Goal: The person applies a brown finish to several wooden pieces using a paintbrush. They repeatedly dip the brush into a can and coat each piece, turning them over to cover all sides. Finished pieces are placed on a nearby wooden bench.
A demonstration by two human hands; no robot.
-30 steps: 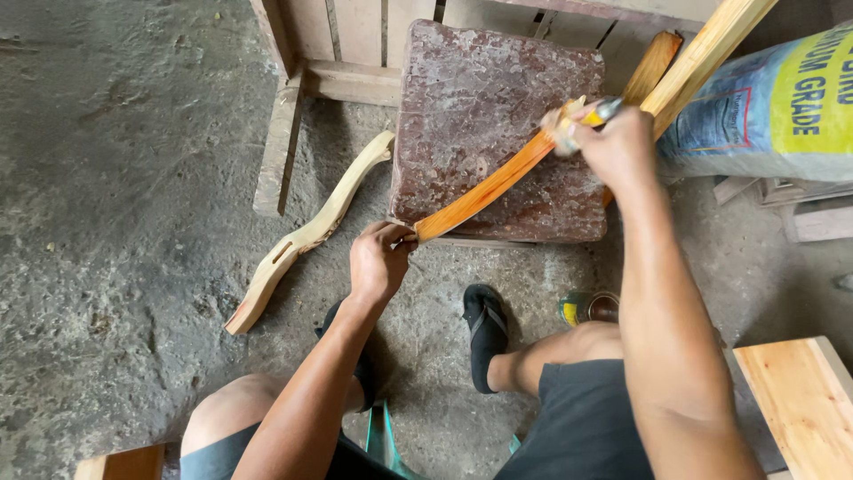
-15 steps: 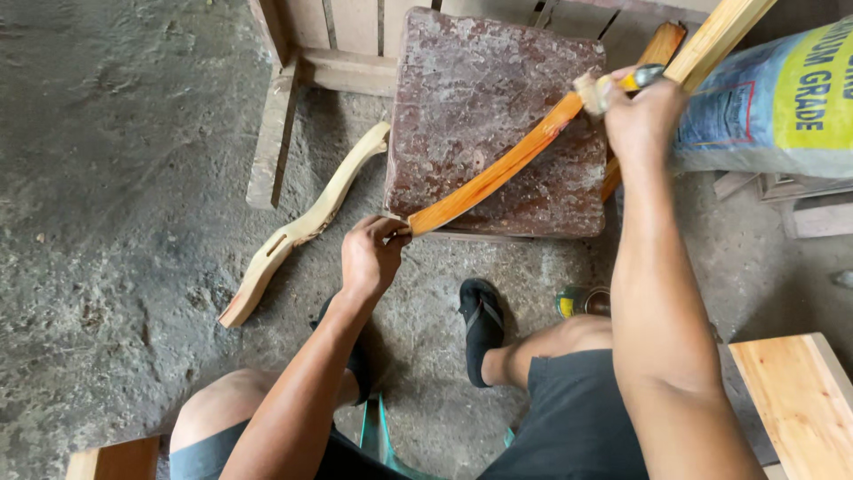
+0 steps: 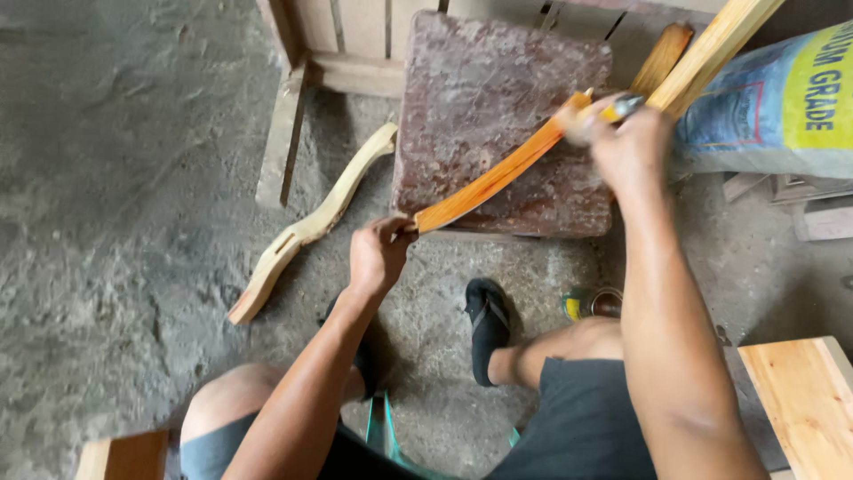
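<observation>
Head view: your left hand (image 3: 378, 256) grips the orange strip (image 3: 498, 178), right hand (image 3: 626, 147) is blurred, fist closed round a half-hidden brush (image 3: 622, 108)

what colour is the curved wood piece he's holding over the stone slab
Glossy orange-amber, wet-looking, unlike the pale bare piece on the floor. The curved wood piece shows best in the head view.

floor (image 3: 115, 178): rough grey concrete | on it: stone slab (image 3: 498, 107), pale curved wood piece (image 3: 311, 222), small can (image 3: 591, 304)

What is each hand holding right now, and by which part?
The left hand grips the curved orange wooden piece at its near end; the right hand holds a small brush by its handle at the far end.
</observation>
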